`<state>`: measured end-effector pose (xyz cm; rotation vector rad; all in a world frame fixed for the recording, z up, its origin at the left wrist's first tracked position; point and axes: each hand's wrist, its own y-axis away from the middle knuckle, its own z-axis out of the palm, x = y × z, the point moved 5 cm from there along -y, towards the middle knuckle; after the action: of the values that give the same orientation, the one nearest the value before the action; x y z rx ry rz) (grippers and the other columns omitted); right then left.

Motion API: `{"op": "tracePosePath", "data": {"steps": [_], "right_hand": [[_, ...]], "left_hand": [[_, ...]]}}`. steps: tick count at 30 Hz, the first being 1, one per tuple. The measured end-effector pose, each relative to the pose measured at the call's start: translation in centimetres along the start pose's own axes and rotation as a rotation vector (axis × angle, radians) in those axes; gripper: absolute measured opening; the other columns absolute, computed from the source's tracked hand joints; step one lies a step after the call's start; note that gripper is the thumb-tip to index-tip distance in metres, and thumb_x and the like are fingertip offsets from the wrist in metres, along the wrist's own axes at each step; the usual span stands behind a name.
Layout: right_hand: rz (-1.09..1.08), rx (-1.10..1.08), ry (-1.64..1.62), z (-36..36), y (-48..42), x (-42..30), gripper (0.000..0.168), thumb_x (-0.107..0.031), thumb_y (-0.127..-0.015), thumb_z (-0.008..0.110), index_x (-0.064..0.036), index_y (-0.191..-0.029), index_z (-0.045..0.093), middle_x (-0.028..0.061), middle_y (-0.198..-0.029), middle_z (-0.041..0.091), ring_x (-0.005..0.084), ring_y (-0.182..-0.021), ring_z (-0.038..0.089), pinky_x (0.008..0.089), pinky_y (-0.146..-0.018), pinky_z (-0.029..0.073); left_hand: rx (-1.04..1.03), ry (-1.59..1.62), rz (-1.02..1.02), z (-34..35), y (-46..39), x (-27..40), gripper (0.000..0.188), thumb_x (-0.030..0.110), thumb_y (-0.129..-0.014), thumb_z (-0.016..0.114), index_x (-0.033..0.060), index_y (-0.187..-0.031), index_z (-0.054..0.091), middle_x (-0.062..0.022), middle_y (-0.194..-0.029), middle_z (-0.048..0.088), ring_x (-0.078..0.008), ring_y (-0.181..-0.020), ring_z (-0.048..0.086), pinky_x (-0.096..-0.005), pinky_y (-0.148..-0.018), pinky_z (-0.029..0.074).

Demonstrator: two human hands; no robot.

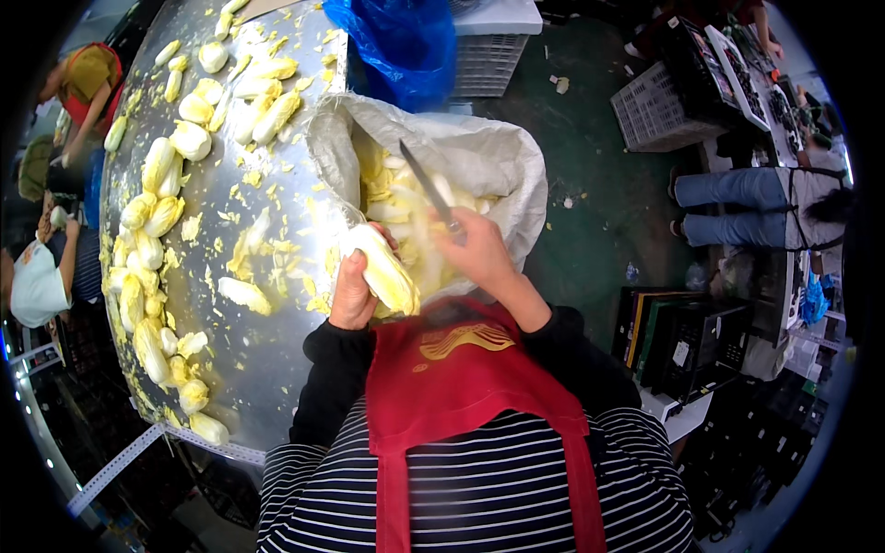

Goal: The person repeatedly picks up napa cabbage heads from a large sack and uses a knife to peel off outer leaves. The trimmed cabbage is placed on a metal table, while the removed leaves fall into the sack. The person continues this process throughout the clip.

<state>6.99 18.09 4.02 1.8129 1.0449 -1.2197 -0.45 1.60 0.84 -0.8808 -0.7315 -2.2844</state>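
My left hand (354, 287) grips a small napa cabbage (384, 271), its white base up and its yellow leaves towards my red apron. To its right, my right hand (477, 245) holds a knife (425, 181) by the handle, with the blade pointing up and left. Both hands are at an open white woven sack (511, 159), which holds loose yellow and white cabbage leaves (390, 207). Near the right hand some pale leaf pieces are blurred. A single cabbage (245, 295) lies on the metal table (256, 387) left of my left hand.
Several cabbages (159, 166) line the table's far left side, with more near its top and leaf scraps between. A blue plastic bag (408, 55) and a grey crate (487, 66) are beyond the sack. Other people stand left and right. Black crates (698, 345) are at the right.
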Motion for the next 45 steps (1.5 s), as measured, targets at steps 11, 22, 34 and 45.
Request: {"op": "tracePosePath", "data": {"steps": [11,22,34,45], "right_hand": [[-0.214,-0.021,-0.043,1.2,0.5,-2.1,0.02,-0.016,-0.079,0.065,0.0,-0.089,0.06,0.0146,-0.076,0.058,0.0271,-0.063,0.058,0.0343,-0.056,0.044],[-0.078,0.013,0.143,-0.5,-0.5,0.0,0.024,-0.016,-0.077,0.066,0.002,-0.091,0.061,0.0172,-0.081,0.06,0.0286,-0.064,0.06,0.0355,-0.056,0.045],[0.143,-0.117,-0.011,0.7,2.3,0.1,0.039,-0.03,-0.076,0.069,-0.002,-0.1,0.061,0.0096,-0.083,0.064,0.0202,-0.075,0.06,0.0319,-0.069,0.046],[0.219,-0.121,0.075,1.5,2.2,1.4,0.04,-0.03,-0.07,0.068,-0.001,-0.095,0.06,0.0119,-0.08,0.062,0.0212,-0.07,0.059,0.0323,-0.067,0.046]], "left_hand": [[-0.024,-0.399,0.063,0.9,0.0,-1.8,0.054,0.037,-0.086,0.06,-0.0002,-0.122,0.045,-0.0053,-0.109,0.056,-0.0112,-0.097,0.054,-0.0255,-0.085,0.043],[-0.226,-0.064,-0.093,1.2,1.3,-1.8,0.08,0.065,-0.077,0.057,0.0,-0.123,0.047,-0.0085,-0.102,0.059,-0.0153,-0.088,0.057,-0.0267,-0.074,0.047],[-0.099,0.173,-0.365,0.8,0.2,-4.2,0.056,0.043,-0.098,0.027,-0.0008,-0.13,0.041,-0.0148,-0.118,0.055,-0.0232,-0.102,0.057,-0.0347,-0.09,0.046],[-0.033,-0.473,0.002,1.1,0.3,-3.5,0.044,0.033,-0.098,0.04,0.002,-0.128,0.042,-0.0089,-0.115,0.054,-0.015,-0.105,0.049,-0.0274,-0.092,0.039]]}}
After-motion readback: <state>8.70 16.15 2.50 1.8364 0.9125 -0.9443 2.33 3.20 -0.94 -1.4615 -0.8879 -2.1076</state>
